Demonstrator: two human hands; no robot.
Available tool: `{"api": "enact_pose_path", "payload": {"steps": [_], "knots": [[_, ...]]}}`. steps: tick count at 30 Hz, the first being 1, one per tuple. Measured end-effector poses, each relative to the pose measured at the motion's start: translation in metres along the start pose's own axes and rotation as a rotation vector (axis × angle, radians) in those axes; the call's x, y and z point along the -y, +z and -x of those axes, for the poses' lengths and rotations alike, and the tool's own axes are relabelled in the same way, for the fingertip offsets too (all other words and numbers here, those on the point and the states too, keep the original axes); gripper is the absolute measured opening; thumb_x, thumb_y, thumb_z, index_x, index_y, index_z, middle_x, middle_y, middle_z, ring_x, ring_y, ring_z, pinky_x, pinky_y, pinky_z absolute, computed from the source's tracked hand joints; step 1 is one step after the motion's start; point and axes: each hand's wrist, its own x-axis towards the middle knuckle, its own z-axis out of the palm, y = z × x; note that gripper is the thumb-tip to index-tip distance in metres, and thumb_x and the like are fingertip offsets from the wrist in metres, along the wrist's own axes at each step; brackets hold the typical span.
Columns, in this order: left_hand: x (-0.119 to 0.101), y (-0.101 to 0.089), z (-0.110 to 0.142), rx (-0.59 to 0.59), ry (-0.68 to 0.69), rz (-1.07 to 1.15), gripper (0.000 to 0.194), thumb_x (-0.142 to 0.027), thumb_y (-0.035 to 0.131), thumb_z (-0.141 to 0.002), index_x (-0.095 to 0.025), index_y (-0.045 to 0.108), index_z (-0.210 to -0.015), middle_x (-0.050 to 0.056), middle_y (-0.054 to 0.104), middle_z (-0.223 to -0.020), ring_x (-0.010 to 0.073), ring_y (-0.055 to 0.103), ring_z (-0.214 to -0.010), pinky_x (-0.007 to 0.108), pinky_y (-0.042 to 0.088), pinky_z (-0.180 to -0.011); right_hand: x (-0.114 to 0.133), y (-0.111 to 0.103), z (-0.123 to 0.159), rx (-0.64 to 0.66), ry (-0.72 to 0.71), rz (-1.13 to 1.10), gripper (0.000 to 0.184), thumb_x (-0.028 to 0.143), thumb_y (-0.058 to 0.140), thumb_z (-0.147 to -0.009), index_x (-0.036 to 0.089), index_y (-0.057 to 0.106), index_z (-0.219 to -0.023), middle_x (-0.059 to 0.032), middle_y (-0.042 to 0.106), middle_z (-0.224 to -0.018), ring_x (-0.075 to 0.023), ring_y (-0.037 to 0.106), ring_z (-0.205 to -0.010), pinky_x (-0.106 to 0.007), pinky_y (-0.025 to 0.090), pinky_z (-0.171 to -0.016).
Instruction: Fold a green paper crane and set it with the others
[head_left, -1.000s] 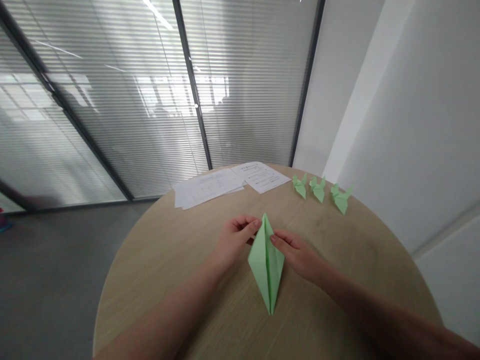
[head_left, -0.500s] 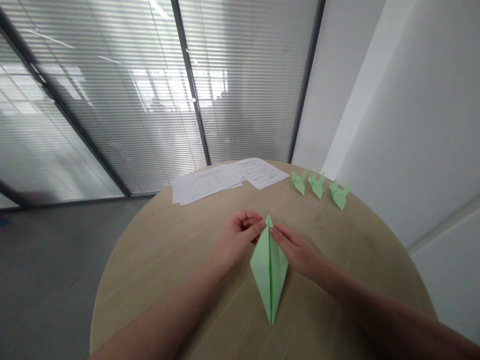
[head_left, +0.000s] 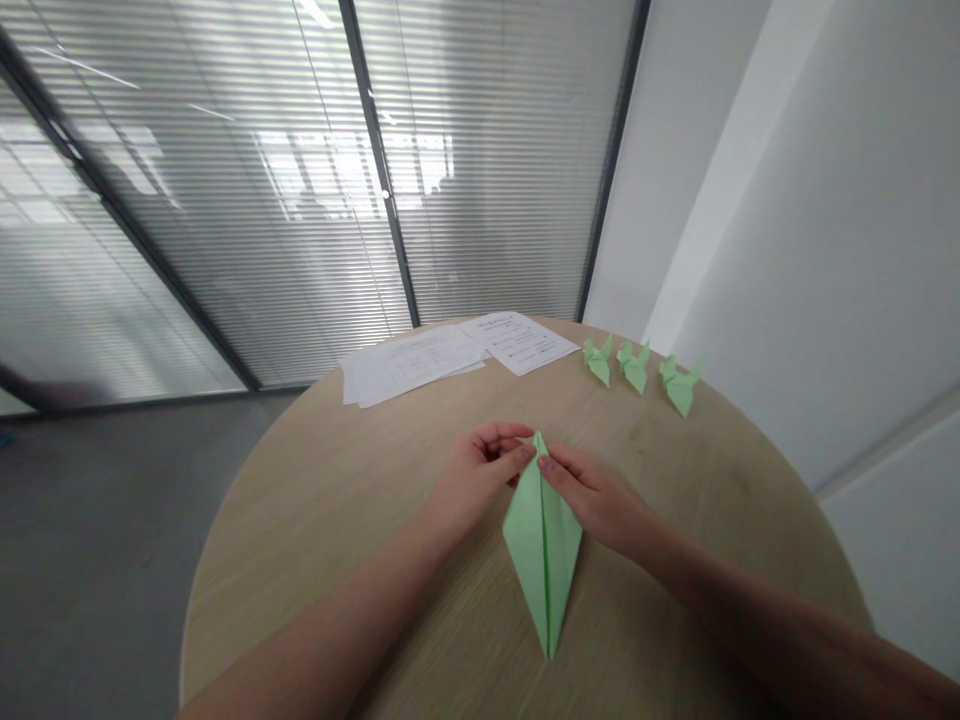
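Note:
A pale green folded origami paper [head_left: 543,540], a long diamond with a slit down its middle, is held over the wooden table, its long split point towards me. My left hand [head_left: 487,470] pinches the paper's far tip from the left, thumb on top and index finger reaching to the very point. On the other side, my right hand [head_left: 592,495] grips the right edge just below that tip, thumb on the upper face. Most of the fingers under the paper are hidden.
Three green paper cranes stand near the right rim: a left one [head_left: 598,361], a middle one [head_left: 634,368] and a right one [head_left: 680,385]. White sheets [head_left: 416,368] and a printed page [head_left: 519,342] lie at the far edge of the round table [head_left: 300,500].
The paper's near point has swung slightly to the right and towards me. My left index finger has stretched forward to the far tip. Both hands keep their hold.

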Motion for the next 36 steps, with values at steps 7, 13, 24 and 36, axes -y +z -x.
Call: {"api": "enact_pose_path", "payload": {"steps": [7, 13, 24, 36], "knots": [[0.002, -0.003, -0.002, 0.069, -0.073, -0.052, 0.034, -0.046, 0.083, -0.074, -0.016, 0.08, -0.091, 0.002, 0.071, -0.072, 0.0125, 0.061, -0.063, 0.025, 0.049, -0.06, 0.0, -0.002, 0.002, 0.046, 0.015, -0.007, 0.054, 0.07, 0.051, -0.096, 0.018, 0.06, -0.084, -0.0022, 0.055, -0.075, -0.0163, 0.05, -0.069, -0.028, 0.043, -0.062], [-0.003, -0.004, -0.001, 0.089, -0.054, -0.17, 0.032, -0.048, 0.078, -0.078, -0.016, 0.078, -0.08, 0.001, 0.068, -0.066, 0.0118, 0.058, -0.058, 0.024, 0.048, -0.055, 0.003, 0.0, 0.002, 0.084, 0.006, -0.041, 0.06, 0.075, 0.051, -0.095, 0.017, 0.059, -0.083, -0.0007, 0.051, -0.072, -0.0143, 0.046, -0.064, -0.026, 0.038, -0.058], [-0.008, -0.002, 0.002, 0.049, -0.054, -0.233, 0.032, -0.047, 0.076, -0.077, -0.015, 0.078, -0.08, 0.002, 0.067, -0.065, 0.0131, 0.059, -0.059, 0.025, 0.049, -0.054, -0.003, -0.001, 0.001, 0.056, -0.014, 0.031, 0.054, 0.068, 0.045, -0.1, 0.018, 0.058, -0.084, -0.0026, 0.056, -0.078, -0.0163, 0.05, -0.07, -0.029, 0.042, -0.064], [-0.003, 0.003, 0.003, -0.017, -0.006, -0.224, 0.027, -0.042, 0.073, -0.078, -0.016, 0.075, -0.077, 0.002, 0.067, -0.065, 0.0136, 0.058, -0.058, 0.026, 0.044, -0.056, 0.005, 0.001, 0.001, 0.087, -0.03, 0.118, 0.046, 0.06, 0.053, -0.097, 0.018, 0.06, -0.078, -0.0016, 0.056, -0.072, -0.017, 0.051, -0.069, -0.027, 0.039, -0.063]]}}
